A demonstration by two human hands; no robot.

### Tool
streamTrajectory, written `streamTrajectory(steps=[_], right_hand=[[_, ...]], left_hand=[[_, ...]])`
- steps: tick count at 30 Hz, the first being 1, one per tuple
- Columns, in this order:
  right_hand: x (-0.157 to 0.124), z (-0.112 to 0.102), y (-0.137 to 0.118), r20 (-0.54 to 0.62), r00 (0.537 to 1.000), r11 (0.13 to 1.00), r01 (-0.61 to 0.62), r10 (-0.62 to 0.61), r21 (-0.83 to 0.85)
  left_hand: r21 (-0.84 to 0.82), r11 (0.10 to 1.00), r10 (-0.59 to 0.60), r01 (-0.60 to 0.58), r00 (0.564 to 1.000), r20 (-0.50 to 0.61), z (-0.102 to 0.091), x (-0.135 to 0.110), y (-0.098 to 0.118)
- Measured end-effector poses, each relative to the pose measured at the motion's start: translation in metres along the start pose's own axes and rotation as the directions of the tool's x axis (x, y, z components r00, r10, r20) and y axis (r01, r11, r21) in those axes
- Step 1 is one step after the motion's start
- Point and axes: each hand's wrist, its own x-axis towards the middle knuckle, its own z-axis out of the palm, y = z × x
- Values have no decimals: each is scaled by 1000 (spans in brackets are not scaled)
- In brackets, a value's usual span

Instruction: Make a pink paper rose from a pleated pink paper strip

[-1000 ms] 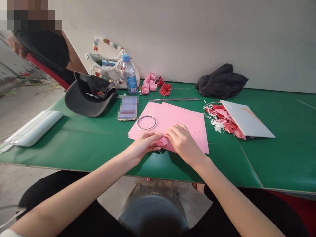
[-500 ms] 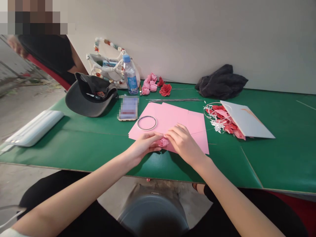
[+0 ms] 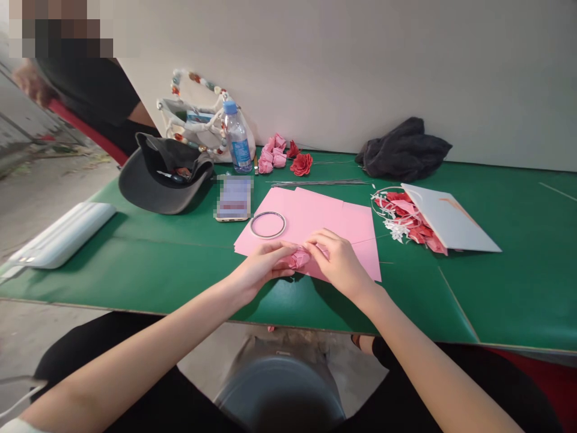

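A pink paper flower (image 3: 299, 258) is pinched in my left hand (image 3: 264, 267), thumb above and fingers beneath. My right hand (image 3: 336, 258) is closed at the flower's right upper edge, thumb and forefinger together on a petal; the exact pinch is partly hidden. Both hands hover over the near edge of the pink paper sheets (image 3: 342, 225). On those sheets, just beyond my left hand, rests a roll of tape (image 3: 268, 225). Farther back lie finished pink paper flowers (image 3: 273, 153) and a red paper flower (image 3: 302, 164).
Thin wires (image 3: 320, 183) lie behind the sheets. At right, red and white scraps (image 3: 408, 219) sit under a white card (image 3: 453, 219). A phone (image 3: 234, 198), cap (image 3: 164, 180), water bottle (image 3: 238, 141), beaded bag (image 3: 193, 126) and black cloth (image 3: 406, 150) surround them. Another person's arm shows upper left.
My right hand has shifted slightly right and its fingers have lowered, exposing more of the pink flower. My left hand keeps its hold in nearly the same place.
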Motion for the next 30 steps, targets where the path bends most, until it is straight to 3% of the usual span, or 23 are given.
streamTrajectory(steps=[8, 20, 26, 30], right_hand=[[0, 0, -1, -40, 999, 999, -14, 16, 43], [3, -7, 5, -10, 990, 990, 138, -138, -16], [-1, -4, 6, 53, 964, 944, 265, -260, -196], [-2, -2, 7, 58, 973, 963, 228, -222, -143]], left_hand=[[29, 1000, 3, -3, 1000, 11, 1, -3, 3], [47, 998, -33, 31, 999, 36, 3, -4, 7], [15, 999, -46, 46, 999, 4, 4, -3, 6], [7, 999, -46, 46, 999, -3, 2, -2, 6]])
